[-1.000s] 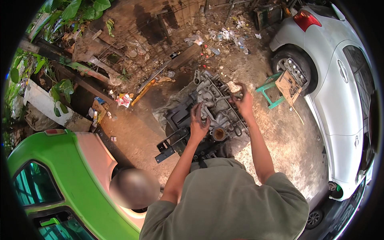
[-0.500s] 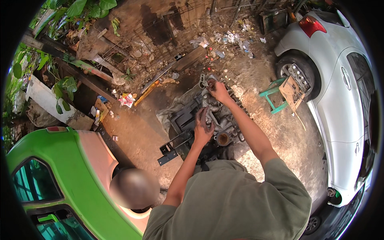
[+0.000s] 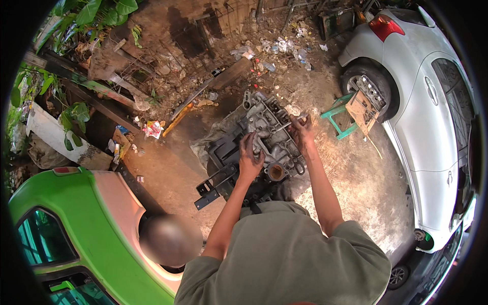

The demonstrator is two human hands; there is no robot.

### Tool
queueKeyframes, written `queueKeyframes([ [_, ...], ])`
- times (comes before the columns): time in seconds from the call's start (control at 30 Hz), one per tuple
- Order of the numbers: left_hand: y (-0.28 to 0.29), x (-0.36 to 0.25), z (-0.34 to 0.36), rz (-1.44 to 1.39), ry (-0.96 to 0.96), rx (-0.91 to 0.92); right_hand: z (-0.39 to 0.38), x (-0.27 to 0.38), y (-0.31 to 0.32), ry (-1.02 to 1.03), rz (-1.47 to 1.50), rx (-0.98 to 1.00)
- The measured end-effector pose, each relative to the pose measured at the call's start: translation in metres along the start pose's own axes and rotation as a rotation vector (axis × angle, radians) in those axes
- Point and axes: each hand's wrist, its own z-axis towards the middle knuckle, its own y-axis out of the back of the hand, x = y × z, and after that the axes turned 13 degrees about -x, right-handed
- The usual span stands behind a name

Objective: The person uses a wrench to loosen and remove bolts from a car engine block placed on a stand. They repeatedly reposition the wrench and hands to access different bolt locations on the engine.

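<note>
A grimy car engine point(image 3: 274, 119) sits on the ground in front of me, with grey metal castings and a black cover on its left side. My left hand point(image 3: 250, 158) rests against the middle of it, thumb and fingers apart. Over the engine's right side my right hand point(image 3: 303, 133) is closed round a slim metal rod-like tool point(image 3: 281, 128), which slants down to the left toward the castings. Its exact kind is too small to make out. A round brown opening point(image 3: 276, 172) shows at the engine's near side. Dark grime covers my fingers.
A green plastic stool point(image 3: 335, 114) with a board and a metal part stands to the right, beside a silver car point(image 3: 401, 76). On the left are a green car point(image 3: 96, 229) and a person's blurred head point(image 3: 171, 240). Litter and a wooden plank point(image 3: 231, 73) lie beyond the engine.
My right hand has moved from the engine's far end toward me and to the right, and the slim metal tool now shows in it. My left hand stays at the engine's middle.
</note>
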Motion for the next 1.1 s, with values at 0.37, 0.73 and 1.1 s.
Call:
queueKeyframes([
  [0.37, 0.001, -0.003, -0.001, 0.020, 0.032, 0.027, -0.027, -0.028, 0.024, 0.051, -0.112, 0.140],
  [0.73, 0.002, -0.007, 0.001, 0.005, 0.033, 0.025, -0.033, -0.037, 0.029, 0.137, -0.174, 0.162],
  [1.1, 0.000, -0.002, 0.000, 0.024, 0.011, 0.002, -0.003, -0.031, 0.012, 0.163, -0.283, 0.108],
])
